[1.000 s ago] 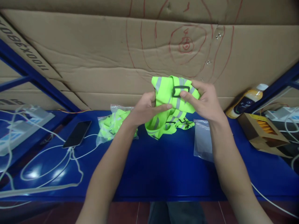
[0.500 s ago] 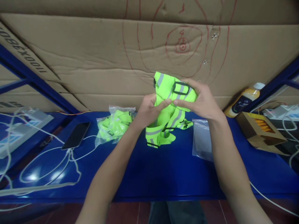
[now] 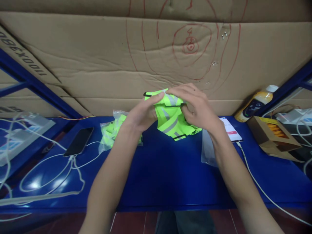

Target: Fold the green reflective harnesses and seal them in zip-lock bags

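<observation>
Between my two hands, above the blue shelf, is a neon-yellow reflective strap [image 3: 170, 120] with grey stripes and black buckles, partly folded over. My left hand [image 3: 146, 112] grips its left side, thumb on top. My right hand [image 3: 195, 102] is wrapped over its top right, fingers laid across the fold. The lower part of the strap hangs down below my hands. Left of my left forearm, clear plastic bags [image 3: 108, 133] hold more neon-yellow straps. Beside my right wrist lies an empty-looking clear bag [image 3: 208, 151], partly hidden by my forearm.
A phone with a lit screen [image 3: 231, 130] is plugged in at right, near an open cardboard box [image 3: 275, 139] and a juice bottle [image 3: 255, 104]. At left lie a dark phone [image 3: 79, 142], white cables [image 3: 52, 162] and a power strip [image 3: 26, 133]. Cardboard [image 3: 97, 58] stands behind.
My hands have folded the strap over, turning its buckle out of view and drawing up the hanging ends. My right forearm has shifted, and the lit phone now shows.
</observation>
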### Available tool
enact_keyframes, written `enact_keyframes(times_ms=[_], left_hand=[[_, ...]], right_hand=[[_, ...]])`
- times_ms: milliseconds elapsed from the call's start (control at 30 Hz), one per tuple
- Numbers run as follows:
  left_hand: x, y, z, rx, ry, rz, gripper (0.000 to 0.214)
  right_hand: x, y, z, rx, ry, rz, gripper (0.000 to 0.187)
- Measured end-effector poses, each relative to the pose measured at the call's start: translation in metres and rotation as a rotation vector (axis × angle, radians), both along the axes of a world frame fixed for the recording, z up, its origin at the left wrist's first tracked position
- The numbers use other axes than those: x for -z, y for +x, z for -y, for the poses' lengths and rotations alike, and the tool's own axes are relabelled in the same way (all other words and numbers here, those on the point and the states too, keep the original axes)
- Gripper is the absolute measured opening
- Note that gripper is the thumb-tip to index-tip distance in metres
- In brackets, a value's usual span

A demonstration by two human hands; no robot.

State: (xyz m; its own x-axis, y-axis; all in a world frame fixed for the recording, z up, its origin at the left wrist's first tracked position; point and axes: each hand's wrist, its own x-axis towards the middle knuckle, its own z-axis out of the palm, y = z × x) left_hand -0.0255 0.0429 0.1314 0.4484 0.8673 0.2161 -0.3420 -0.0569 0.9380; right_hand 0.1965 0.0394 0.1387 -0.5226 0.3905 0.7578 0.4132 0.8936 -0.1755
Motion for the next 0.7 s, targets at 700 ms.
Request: enact_keyframes(times_ms=[700], left_hand=[[0.014,-0.009,-0.008,0.014,0.100,-0.120,0.048]], right_hand=[[-0.006,0.017,0.006,0.010,-0.228,-0.175,0.027]])
